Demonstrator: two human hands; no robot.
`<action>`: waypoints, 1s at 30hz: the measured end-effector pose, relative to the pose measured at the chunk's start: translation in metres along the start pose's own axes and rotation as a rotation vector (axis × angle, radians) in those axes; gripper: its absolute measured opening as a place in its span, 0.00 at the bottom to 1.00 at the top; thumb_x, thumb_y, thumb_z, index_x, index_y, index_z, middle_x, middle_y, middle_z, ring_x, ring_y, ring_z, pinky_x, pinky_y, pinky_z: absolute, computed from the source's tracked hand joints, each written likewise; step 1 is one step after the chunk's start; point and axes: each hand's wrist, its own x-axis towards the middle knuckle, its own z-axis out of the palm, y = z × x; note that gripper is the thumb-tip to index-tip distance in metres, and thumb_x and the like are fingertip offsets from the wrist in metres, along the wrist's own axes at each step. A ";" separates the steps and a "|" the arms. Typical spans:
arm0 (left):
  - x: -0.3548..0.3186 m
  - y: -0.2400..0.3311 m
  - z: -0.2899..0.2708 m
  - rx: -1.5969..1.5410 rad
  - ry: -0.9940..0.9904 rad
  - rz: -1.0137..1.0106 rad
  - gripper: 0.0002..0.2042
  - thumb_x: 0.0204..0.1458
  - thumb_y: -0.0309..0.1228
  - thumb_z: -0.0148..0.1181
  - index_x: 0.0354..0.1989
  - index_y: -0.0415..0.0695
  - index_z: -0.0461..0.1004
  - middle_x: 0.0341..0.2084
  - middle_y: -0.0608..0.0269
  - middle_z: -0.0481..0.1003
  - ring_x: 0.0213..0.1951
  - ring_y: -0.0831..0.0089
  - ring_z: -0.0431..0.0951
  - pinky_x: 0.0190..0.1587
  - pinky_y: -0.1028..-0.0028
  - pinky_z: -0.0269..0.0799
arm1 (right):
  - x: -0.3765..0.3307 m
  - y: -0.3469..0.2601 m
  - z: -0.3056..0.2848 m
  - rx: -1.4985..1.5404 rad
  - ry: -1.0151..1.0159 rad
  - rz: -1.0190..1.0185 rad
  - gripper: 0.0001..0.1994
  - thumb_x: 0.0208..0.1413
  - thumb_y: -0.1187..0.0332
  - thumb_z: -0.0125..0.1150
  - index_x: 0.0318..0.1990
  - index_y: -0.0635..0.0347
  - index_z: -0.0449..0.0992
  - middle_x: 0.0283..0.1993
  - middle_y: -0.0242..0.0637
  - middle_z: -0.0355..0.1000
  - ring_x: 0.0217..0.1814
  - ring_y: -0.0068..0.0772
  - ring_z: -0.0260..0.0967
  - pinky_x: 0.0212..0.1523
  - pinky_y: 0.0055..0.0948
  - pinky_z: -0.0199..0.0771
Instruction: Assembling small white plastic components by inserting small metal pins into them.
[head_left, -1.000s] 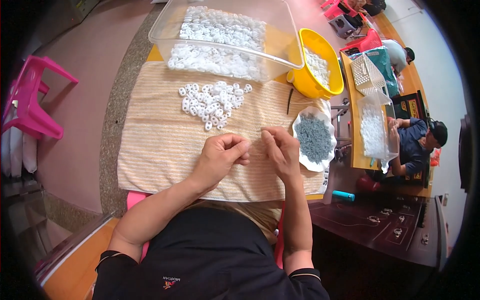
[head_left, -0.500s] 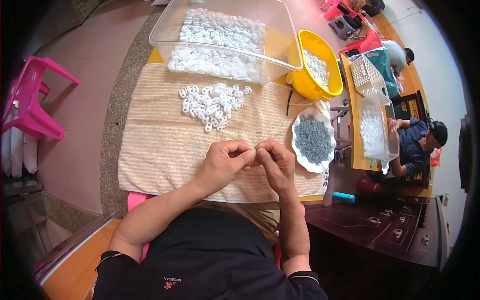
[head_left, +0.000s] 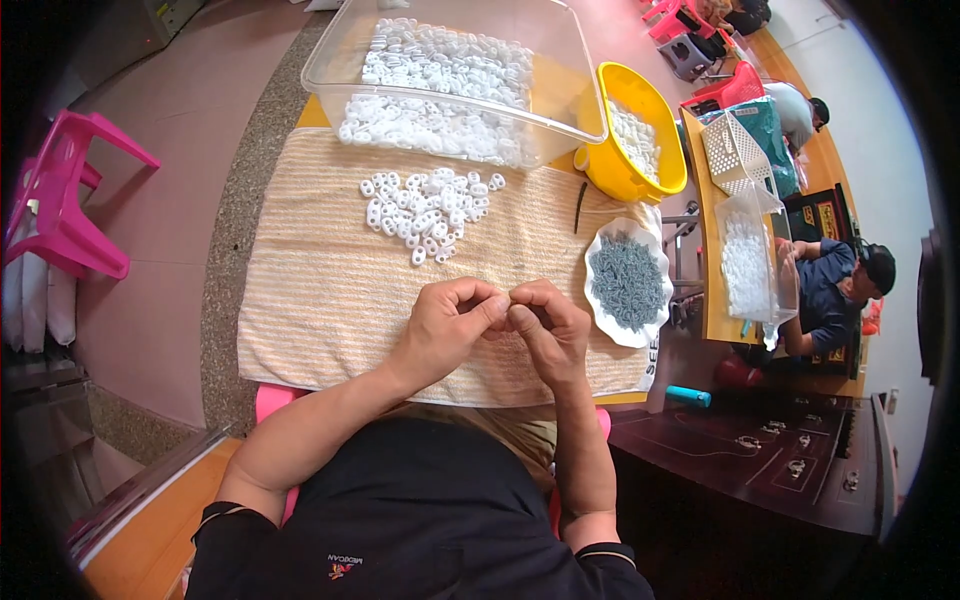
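Observation:
My left hand [head_left: 452, 322] and my right hand [head_left: 550, 328] meet above the striped towel [head_left: 320, 290], thumbs and forefingers pinched fingertip to fingertip. Whatever sits between the fingertips is too small and covered to make out. Beyond my hands lies a loose pile of small white oval plastic pieces with holes [head_left: 425, 212]. To the right of my right hand, a white wavy-rimmed dish [head_left: 655, 325] holds many small grey screw-like pieces [head_left: 627, 283].
A clear plastic bin [head_left: 560, 140] of white pieces stands at the far edge, beside a yellow tub [head_left: 590, 160] holding more. A thin black strip [head_left: 580, 207] lies on the towel. At left is a pink stool [head_left: 75, 200]; at right, a person [head_left: 840, 290] works at another table.
My right thumb and fingers have shifted slightly against the left fingertips. The view has moved a little; the things on the table stay in place.

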 end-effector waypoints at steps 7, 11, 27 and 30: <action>0.001 0.000 0.000 -0.118 -0.046 -0.056 0.08 0.58 0.29 0.57 0.37 0.36 0.76 0.29 0.64 0.77 0.32 0.80 0.75 0.37 0.80 0.74 | 0.000 0.005 0.001 0.113 0.021 0.028 0.03 0.53 0.78 0.59 0.34 0.67 0.74 0.33 0.33 0.72 0.37 0.22 0.70 0.41 0.21 0.70; 0.001 0.001 0.001 -0.140 -0.048 -0.074 0.08 0.58 0.30 0.58 0.37 0.36 0.76 0.28 0.65 0.76 0.31 0.80 0.75 0.37 0.80 0.74 | 0.000 0.014 -0.002 0.079 0.018 0.014 0.02 0.56 0.79 0.57 0.36 0.68 0.73 0.35 0.33 0.71 0.35 0.21 0.69 0.38 0.19 0.71; 0.005 -0.003 -0.004 -0.315 -0.002 -0.155 0.09 0.56 0.21 0.56 0.45 0.35 0.73 0.34 0.61 0.77 0.35 0.78 0.78 0.42 0.78 0.78 | 0.000 0.011 0.004 0.239 0.040 0.123 0.02 0.57 0.77 0.56 0.34 0.67 0.73 0.36 0.30 0.70 0.39 0.18 0.67 0.42 0.19 0.67; 0.007 -0.004 -0.006 -0.328 -0.001 -0.176 0.09 0.56 0.21 0.57 0.45 0.35 0.73 0.35 0.60 0.77 0.35 0.77 0.78 0.42 0.77 0.79 | 0.001 0.012 0.004 0.239 0.043 0.127 0.02 0.57 0.77 0.57 0.34 0.66 0.73 0.36 0.29 0.70 0.38 0.17 0.67 0.42 0.18 0.67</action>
